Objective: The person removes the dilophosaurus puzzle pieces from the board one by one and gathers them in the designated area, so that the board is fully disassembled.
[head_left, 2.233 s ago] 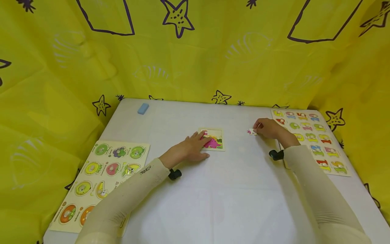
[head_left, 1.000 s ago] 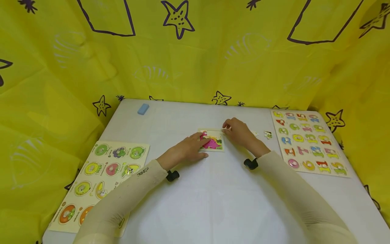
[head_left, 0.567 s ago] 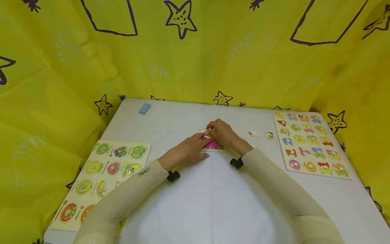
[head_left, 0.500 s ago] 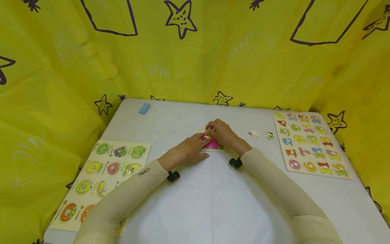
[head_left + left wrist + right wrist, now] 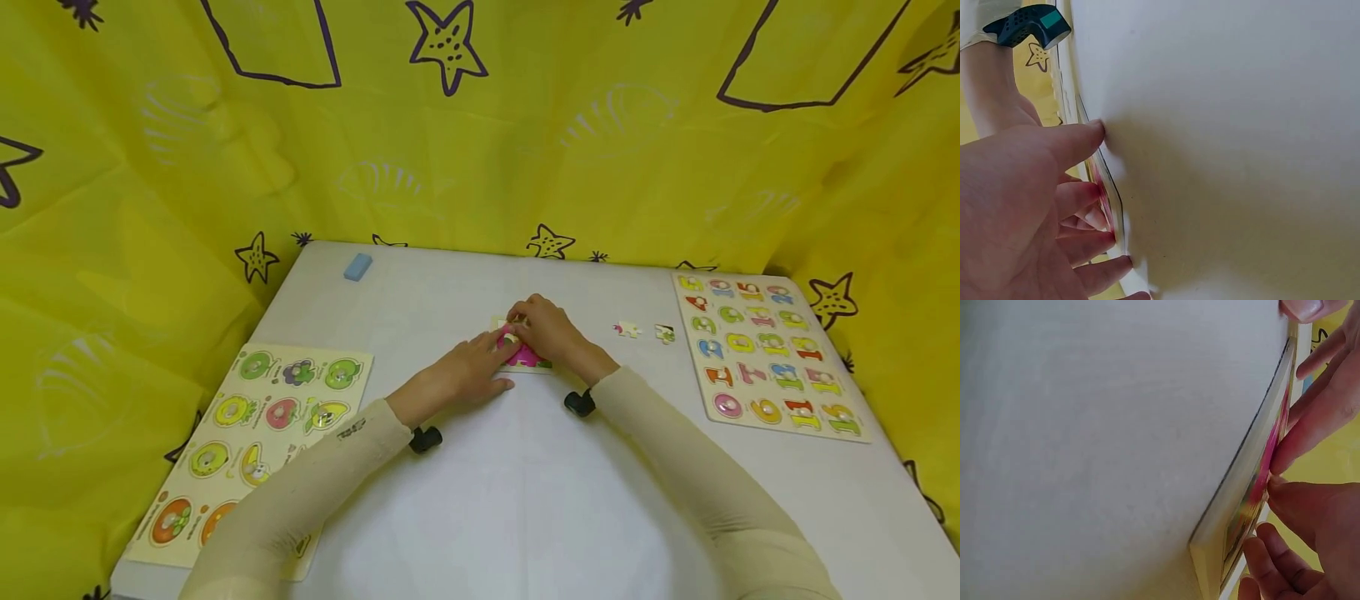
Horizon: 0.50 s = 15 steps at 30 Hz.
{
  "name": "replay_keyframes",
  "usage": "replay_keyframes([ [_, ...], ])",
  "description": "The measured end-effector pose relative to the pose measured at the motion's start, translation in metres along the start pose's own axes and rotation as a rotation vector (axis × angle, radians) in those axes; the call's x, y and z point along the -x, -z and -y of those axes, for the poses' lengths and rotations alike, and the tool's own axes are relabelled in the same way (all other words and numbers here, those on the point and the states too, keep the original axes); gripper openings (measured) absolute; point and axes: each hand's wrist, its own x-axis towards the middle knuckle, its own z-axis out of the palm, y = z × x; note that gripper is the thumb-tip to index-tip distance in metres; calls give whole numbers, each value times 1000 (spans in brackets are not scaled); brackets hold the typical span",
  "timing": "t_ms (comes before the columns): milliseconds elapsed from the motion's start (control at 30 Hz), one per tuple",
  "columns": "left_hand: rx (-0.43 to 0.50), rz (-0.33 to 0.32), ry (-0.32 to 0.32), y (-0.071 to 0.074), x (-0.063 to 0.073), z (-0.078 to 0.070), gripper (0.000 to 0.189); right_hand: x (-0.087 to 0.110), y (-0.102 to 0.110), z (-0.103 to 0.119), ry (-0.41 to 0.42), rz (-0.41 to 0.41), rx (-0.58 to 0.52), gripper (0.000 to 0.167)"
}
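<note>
A small square jigsaw puzzle (image 5: 527, 360) with a pink dinosaur picture lies in a pale frame at mid-table. My left hand (image 5: 474, 367) rests on its left side, fingers extended, thumb on the table by the near edge. From the right, my right hand (image 5: 553, 332) reaches over the upper part of the puzzle, thumb and forefinger drawn together at its surface. They pinch a jigsaw piece, mostly hidden by the fingers. In the right wrist view the right thumb (image 5: 1285, 490) touches the puzzle close to a left fingertip. To the right lie two loose jigsaw pieces (image 5: 627, 330).
A fruit peg board (image 5: 296, 442) lies at left, partly under the left forearm. A number peg board (image 5: 776, 360) lies at right. A blue block (image 5: 357, 267) sits at the back left. A yellow curtain (image 5: 480, 167) hangs around the white table (image 5: 517, 483).
My right hand has carried a jigsaw piece from the right of the table leftward onto the puzzle, and now shifts only slightly there. The left hand has stayed on the puzzle.
</note>
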Motion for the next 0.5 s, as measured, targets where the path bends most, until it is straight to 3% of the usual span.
replay_keyframes([
  [500,-44,-25,-11,-4,11,0,71,6,2,3,-4,18,4,30],
])
